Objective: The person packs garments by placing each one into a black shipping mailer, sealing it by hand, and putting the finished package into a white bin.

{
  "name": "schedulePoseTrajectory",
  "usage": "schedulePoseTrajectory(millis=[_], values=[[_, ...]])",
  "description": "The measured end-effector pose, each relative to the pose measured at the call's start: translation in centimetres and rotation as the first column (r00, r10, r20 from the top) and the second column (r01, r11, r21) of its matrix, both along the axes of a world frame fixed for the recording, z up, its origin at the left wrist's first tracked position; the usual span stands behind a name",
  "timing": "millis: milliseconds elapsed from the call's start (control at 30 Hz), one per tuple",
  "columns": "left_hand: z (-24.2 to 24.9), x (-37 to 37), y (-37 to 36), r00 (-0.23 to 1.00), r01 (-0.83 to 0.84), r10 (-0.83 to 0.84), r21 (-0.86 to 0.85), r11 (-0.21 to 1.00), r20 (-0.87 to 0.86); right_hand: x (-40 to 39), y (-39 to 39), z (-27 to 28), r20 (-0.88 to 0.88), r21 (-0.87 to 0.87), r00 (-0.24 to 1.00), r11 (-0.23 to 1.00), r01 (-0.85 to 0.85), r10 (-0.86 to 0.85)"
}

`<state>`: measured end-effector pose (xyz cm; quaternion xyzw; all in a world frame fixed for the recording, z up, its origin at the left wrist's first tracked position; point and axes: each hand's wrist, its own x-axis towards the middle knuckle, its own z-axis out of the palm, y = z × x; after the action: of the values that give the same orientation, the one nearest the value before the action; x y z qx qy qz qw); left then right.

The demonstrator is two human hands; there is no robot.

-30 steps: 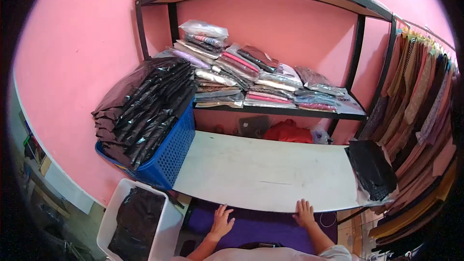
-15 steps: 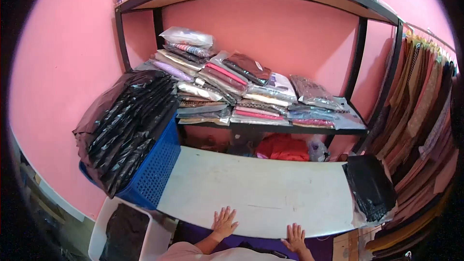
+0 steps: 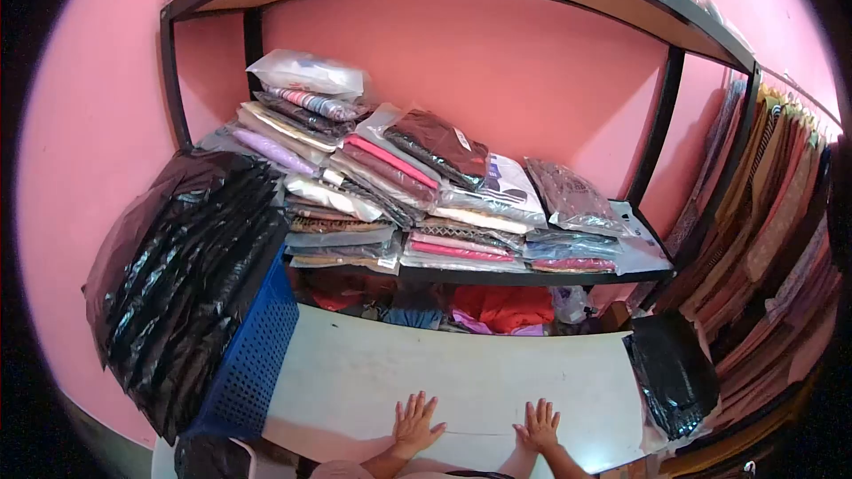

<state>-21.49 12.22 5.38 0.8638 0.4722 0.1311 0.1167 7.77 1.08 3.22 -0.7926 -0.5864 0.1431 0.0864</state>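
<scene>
While both hands lie apart, palms down, on the white surface (image 3: pixel 355 381), the black stack (image 3: pixel 673 374) rests at its right end, to the right of the right hand (image 3: pixel 539 427) and slightly beyond it. Right hand nearer; gap clear. Stack's long axis: roughly front to back, near end angled rightward. Left hand (image 3: pixel 414 427): fingers spread, holding nothing, apparently touching surface only. Right: same.

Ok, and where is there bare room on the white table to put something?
Largest bare patch: the white table beyond the left hand and right hand, between the blue basket and the black packs at right. Crowded: the shelf behind, piled with wrapped packs.
</scene>
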Motion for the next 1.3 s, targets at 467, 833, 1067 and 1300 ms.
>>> schedulePoseTrajectory(millis=[467,833,1067,1300], values=[[2.2,2.0,1.5,0.997,-0.068,0.067,-0.051,0.996,-0.033,-3.8,40.6,33.0,0.289,0.904,0.882,0.197,-0.379,0.373],[3.2,1.9,1.6,0.998,-0.051,0.059,-0.202,0.978,0.036,-5.1,48.6,35.4,0.372,0.642,0.895,0.628,-0.439,0.246],[2.4,1.9,1.4,0.999,-0.051,0.052,-0.104,0.993,0.013,-1.8,43.8,36.5,0.493,0.472,0.788,0.647,-0.599,0.370],[-1.7,1.5,2.2,0.997,-0.069,0.068,-0.012,0.998,-0.042,-0.3,34.2,34.4,0.514,0.578,0.790,0.545,-0.608,0.335]])
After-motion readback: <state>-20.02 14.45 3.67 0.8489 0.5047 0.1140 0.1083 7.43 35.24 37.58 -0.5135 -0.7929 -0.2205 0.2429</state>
